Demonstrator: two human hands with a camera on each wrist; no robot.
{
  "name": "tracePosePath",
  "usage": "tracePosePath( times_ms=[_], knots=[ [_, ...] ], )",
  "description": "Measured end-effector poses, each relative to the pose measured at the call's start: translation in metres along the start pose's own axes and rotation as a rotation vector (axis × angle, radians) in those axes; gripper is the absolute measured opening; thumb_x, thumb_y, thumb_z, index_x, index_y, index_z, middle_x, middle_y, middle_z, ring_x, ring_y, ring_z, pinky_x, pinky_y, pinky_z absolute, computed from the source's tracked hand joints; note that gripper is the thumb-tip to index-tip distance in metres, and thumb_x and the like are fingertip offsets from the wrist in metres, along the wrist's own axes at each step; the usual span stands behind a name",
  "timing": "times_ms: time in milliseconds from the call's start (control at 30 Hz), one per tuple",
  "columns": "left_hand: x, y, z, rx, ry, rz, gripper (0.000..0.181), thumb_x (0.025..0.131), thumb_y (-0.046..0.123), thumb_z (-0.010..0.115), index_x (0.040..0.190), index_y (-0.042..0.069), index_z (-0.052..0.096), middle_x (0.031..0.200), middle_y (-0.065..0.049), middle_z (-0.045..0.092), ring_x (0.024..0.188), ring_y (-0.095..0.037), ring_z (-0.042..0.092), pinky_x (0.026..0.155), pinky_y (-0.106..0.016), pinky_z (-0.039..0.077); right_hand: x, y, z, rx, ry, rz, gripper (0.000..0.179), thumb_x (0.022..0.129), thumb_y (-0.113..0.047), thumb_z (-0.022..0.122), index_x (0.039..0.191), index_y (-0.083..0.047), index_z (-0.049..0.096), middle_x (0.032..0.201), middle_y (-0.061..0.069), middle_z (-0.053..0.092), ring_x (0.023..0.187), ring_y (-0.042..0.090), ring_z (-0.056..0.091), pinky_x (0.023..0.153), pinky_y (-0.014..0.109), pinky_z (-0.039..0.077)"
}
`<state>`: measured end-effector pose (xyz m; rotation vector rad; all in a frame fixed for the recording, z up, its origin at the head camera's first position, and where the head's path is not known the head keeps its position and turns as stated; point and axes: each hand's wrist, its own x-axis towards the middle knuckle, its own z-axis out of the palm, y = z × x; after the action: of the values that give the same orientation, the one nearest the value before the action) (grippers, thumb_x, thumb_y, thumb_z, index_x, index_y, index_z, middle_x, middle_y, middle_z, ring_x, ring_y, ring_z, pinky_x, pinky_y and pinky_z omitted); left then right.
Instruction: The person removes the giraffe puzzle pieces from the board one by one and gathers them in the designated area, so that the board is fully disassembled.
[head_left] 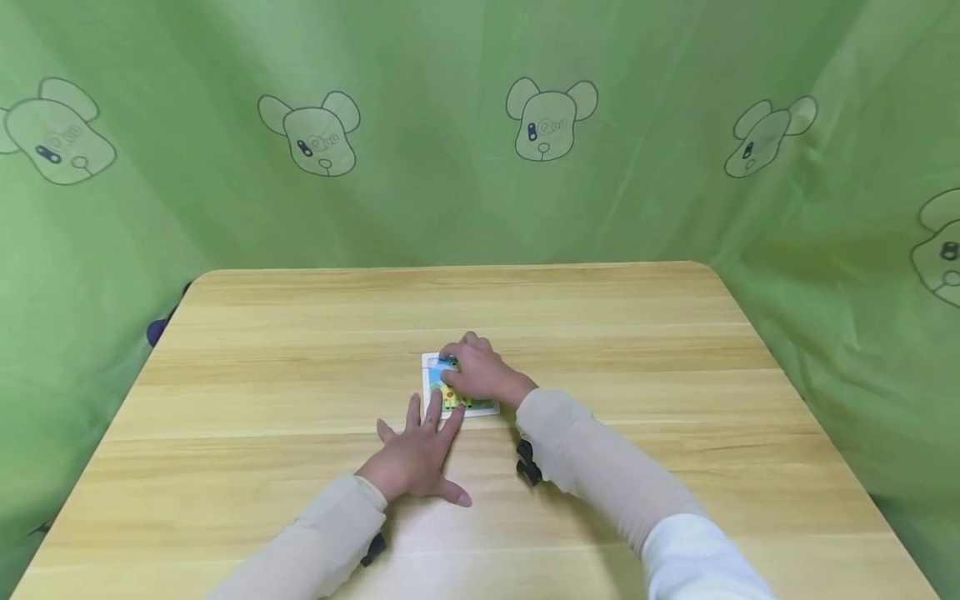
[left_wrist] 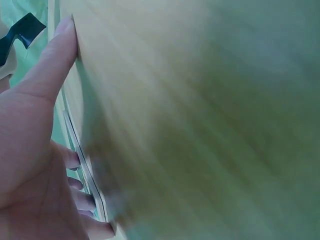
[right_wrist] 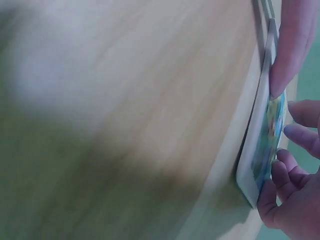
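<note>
A small flat picture puzzle [head_left: 437, 377] with a white border lies mid-table, showing blue sky, green ground and a yellow spotted animal. My right hand [head_left: 480, 371] covers its upper right part, with fingers curled over it and the thumb on the picture. In the right wrist view, bent fingers [right_wrist: 285, 185] reach the picture beside the white rim. My left hand [head_left: 416, 458] is spread with the palm down, and its straight fingertips rest at the puzzle's near edge. Seen from the left wrist, the left thumb [left_wrist: 52, 65] stretches away from the other fingers.
The wooden table [head_left: 300, 333] has rounded far corners. Green curtain [head_left: 450, 208] with bear-head prints hangs behind it and on both sides. Dark wrist devices [head_left: 528, 465] are strapped under the sleeves. A dark blue round thing [head_left: 156, 332] shows past the left table edge.
</note>
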<state>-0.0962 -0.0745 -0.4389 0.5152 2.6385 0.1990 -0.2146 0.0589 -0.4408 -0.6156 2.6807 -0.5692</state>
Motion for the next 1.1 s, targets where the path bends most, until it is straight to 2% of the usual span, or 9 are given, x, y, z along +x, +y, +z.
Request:
tracePosePath(
  times_ms=[167, 400, 700, 1100],
  knots=[
    [0.0, 0.0, -0.001, 0.002, -0.005, 0.0, 0.123, 0.058, 0.078, 0.065, 0.153, 0.022, 0.01, 0.158, -0.016, -0.003, 0.141, -0.048, 0.002, 0.087, -0.082, 0.019, 0.001, -0.004, 0.0, -0.004, -0.015, 0.028, 0.036, 0.092, -0.03, 0.057, 0.126, -0.018, 0.057, 0.108, 0.005, 0.047, 0.094, 0.022, 0.043, 0.071, 0.033, 0.04],
    [-0.001, 0.0, -0.002, 0.009, -0.001, -0.006, 0.122, 0.059, 0.078, 0.065, 0.153, 0.022, 0.011, 0.158, -0.016, -0.003, 0.141, -0.048, 0.003, 0.088, -0.081, 0.021, 0.001, -0.01, 0.0, 0.014, -0.012, 0.017, 0.036, 0.092, -0.027, 0.057, 0.126, -0.016, 0.056, 0.112, 0.008, 0.048, 0.097, 0.024, 0.043, 0.079, 0.04, 0.04],
    [0.0, 0.0, -0.002, 0.027, -0.01, -0.011, 0.123, 0.058, 0.078, 0.064, 0.153, 0.022, 0.009, 0.158, -0.016, -0.004, 0.14, -0.048, 0.003, 0.088, -0.08, 0.022, 0.0, -0.011, 0.003, 0.017, 0.016, 0.013, 0.039, 0.092, -0.026, 0.057, 0.128, -0.014, 0.056, 0.114, 0.009, 0.048, 0.097, 0.023, 0.044, 0.079, 0.039, 0.041],
    [-0.001, 0.0, -0.004, 0.011, -0.011, -0.011, 0.122, 0.059, 0.077, 0.066, 0.153, 0.021, 0.011, 0.158, -0.016, -0.003, 0.14, -0.049, 0.003, 0.088, -0.081, 0.022, 0.005, -0.008, 0.005, 0.0, -0.01, 0.036, 0.046, 0.088, -0.033, 0.061, 0.13, -0.015, 0.053, 0.115, 0.008, 0.047, 0.095, 0.023, 0.044, 0.078, 0.042, 0.04]
  ],
)
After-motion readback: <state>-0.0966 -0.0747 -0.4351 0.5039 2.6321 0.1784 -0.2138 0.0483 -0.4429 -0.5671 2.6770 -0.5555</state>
